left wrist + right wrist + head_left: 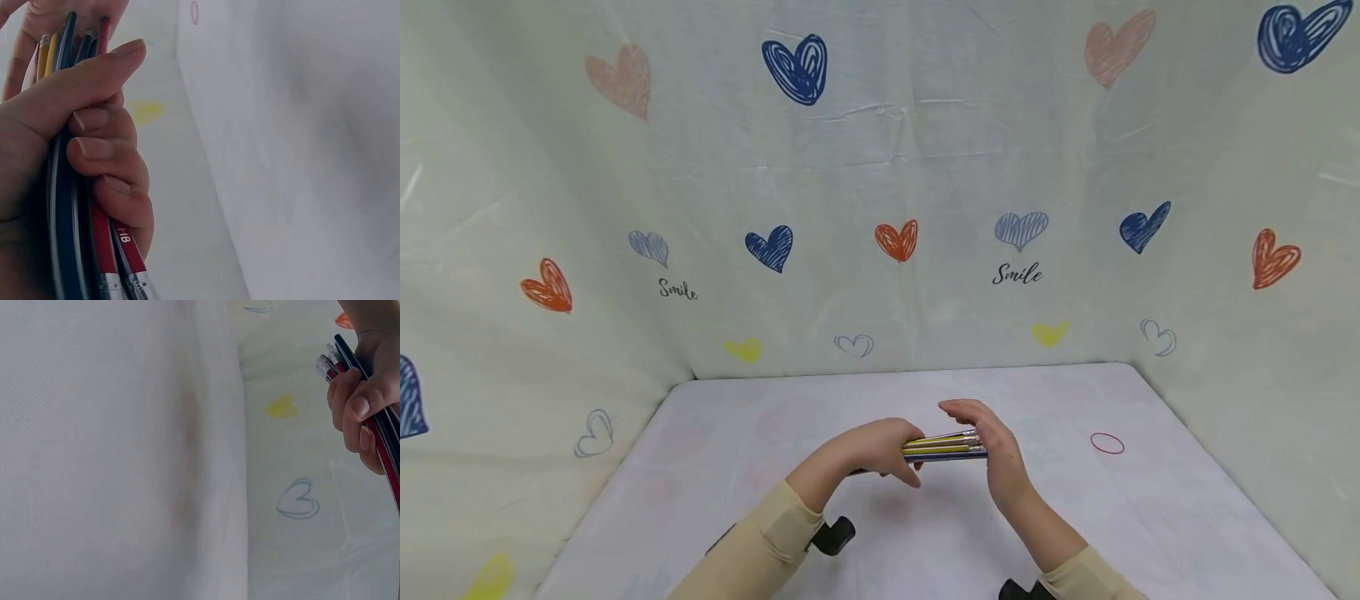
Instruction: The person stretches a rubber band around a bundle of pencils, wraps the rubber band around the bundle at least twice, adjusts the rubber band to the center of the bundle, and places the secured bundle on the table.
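A bundle of pencils (pixel 943 448) lies sideways in my left hand (pixel 880 446), held above the table. In the left wrist view the fingers curl round it, and yellow, dark blue and red pencils show, one red pencil (pixel 128 250) marked HB. Some eraser ends with metal bands point back past the little finger. My right hand (pixel 1003 458) stands upright at the bundle's right end, fingers straight, its palm at the pencil tips; contact with each one cannot be told. The right wrist view shows the left hand (pixel 365 406) with the bundle, while the right hand itself is out of that frame.
A white-covered table (pixel 737 500) spreads below both hands, with a small red oval (pixel 1107 443) on its right side. Behind and at the sides hangs a pale curtain (pixel 940 183) printed with hearts. Black wrist cameras (pixel 833 536) sit at the cuffs.
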A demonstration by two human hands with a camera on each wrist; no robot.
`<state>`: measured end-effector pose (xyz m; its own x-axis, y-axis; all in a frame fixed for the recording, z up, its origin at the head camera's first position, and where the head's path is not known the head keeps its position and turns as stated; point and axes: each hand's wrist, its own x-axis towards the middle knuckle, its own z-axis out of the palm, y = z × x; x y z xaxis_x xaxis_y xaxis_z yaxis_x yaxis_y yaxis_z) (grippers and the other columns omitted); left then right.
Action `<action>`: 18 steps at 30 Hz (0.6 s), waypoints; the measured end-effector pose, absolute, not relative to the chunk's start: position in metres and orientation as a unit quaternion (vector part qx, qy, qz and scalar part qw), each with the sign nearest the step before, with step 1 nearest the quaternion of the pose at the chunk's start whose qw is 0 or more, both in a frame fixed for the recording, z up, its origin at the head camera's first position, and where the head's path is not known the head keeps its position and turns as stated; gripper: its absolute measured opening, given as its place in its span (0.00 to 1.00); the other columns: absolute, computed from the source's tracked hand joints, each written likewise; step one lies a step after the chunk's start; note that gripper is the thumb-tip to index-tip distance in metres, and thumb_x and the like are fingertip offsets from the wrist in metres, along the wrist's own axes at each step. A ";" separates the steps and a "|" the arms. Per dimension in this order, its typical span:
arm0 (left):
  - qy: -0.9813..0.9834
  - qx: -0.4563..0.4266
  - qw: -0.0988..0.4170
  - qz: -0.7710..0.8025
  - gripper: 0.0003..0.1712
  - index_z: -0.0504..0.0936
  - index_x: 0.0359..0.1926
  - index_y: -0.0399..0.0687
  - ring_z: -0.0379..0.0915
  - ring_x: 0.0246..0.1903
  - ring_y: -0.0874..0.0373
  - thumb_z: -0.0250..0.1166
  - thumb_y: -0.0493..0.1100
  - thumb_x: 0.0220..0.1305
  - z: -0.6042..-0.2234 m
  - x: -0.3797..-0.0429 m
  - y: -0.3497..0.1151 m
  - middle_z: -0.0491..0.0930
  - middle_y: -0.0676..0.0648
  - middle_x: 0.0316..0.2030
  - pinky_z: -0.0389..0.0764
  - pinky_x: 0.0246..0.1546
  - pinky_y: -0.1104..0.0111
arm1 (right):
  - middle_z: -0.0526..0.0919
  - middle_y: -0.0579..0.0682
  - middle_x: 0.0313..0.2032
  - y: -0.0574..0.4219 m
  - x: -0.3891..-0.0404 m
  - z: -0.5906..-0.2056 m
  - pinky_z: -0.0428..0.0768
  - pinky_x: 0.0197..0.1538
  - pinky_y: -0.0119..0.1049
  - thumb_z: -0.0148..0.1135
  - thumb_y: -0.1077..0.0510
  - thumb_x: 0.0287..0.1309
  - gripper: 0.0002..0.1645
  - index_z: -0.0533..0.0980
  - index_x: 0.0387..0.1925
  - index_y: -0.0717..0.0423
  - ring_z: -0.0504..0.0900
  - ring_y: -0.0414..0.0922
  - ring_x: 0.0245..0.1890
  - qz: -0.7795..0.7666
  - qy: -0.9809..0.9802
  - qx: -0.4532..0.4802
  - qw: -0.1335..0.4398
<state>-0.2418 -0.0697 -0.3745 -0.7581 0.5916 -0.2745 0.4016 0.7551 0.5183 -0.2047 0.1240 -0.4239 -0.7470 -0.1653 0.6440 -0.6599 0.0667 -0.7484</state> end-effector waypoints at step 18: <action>0.922 0.257 0.217 0.193 0.16 0.82 0.36 0.45 0.71 0.19 0.59 0.79 0.41 0.47 -0.364 -0.239 -0.064 0.77 0.54 0.24 0.75 0.23 0.69 | 0.80 0.58 0.49 0.114 -0.202 -0.428 0.70 0.56 0.35 0.53 0.72 0.54 0.21 0.79 0.49 0.60 0.75 0.47 0.53 0.619 -0.677 0.313 0.247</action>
